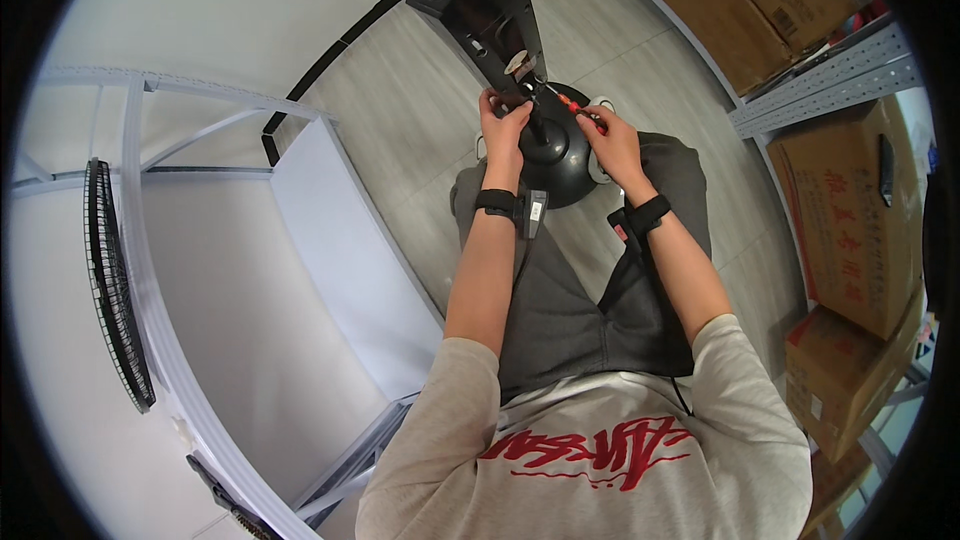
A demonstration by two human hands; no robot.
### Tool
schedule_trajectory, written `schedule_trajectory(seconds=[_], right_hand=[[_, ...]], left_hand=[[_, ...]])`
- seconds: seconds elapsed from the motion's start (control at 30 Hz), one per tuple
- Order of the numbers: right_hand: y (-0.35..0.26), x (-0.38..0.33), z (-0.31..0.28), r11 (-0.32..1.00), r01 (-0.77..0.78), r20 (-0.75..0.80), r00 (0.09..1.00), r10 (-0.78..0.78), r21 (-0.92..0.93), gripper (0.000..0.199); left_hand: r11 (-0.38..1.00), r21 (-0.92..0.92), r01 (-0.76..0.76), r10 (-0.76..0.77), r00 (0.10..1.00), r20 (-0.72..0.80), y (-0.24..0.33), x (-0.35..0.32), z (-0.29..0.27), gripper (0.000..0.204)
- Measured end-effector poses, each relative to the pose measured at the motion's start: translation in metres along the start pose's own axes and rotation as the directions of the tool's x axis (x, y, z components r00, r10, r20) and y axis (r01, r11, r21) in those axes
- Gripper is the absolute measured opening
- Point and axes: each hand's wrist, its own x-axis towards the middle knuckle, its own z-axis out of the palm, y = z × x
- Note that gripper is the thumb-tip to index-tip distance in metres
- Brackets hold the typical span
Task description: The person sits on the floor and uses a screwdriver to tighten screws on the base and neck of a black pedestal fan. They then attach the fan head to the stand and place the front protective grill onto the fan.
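A black fan stand stands between my knees, its box-shaped housing (490, 25) leaning over a round black base (568, 172). My right hand (612, 147) grips a screwdriver (567, 101) with red on its handle, its shaft pointing at the housing's lower end. Against that same end, my left hand (505, 130) has its fingertips pressed together near a small part too tiny to name. A round, light-coloured piece (517, 63) shows on the housing just above my fingers. Where exactly the screwdriver's tip rests cannot be made out.
To the left stands a white metal shelf rack (135, 170), with a round black wire fan guard (115, 285) upright on it. Cardboard boxes (850, 205) fill the rack on the right, a dark flat object (886, 170) lying on one. Grey tiled floor (400, 90) surrounds the base.
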Motion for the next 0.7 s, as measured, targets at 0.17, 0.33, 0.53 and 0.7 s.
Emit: schedule_trajectory(seconds=[0.17, 0.33, 0.53, 0.7], right_hand=[[-0.006, 0.009, -0.002, 0.997, 0.018, -0.017, 1.000, -0.019, -0.074, 0.031], [-0.004, 0.010, 0.001, 0.983, 0.155, -0.088, 0.983, -0.164, -0.094, 0.033], [-0.002, 0.014, 0.000, 1.000, 0.021, -0.007, 1.000, -0.021, 0.001, 0.031], [-0.005, 0.014, -0.004, 0.998, 0.026, -0.002, 1.000, -0.025, 0.059, 0.028]], left_hand=[[0.999, 0.027, 0.033, -0.033, 0.999, 0.012, -0.001, 0.003, -0.006, 0.067], [0.999, 0.043, 0.019, -0.020, 1.000, 0.009, -0.001, 0.001, -0.004, 0.059], [0.999, 0.046, 0.016, -0.016, 1.000, -0.007, -0.002, 0.000, -0.002, 0.058], [0.999, 0.044, 0.019, -0.018, 1.000, -0.014, -0.002, 0.001, -0.001, 0.058]])
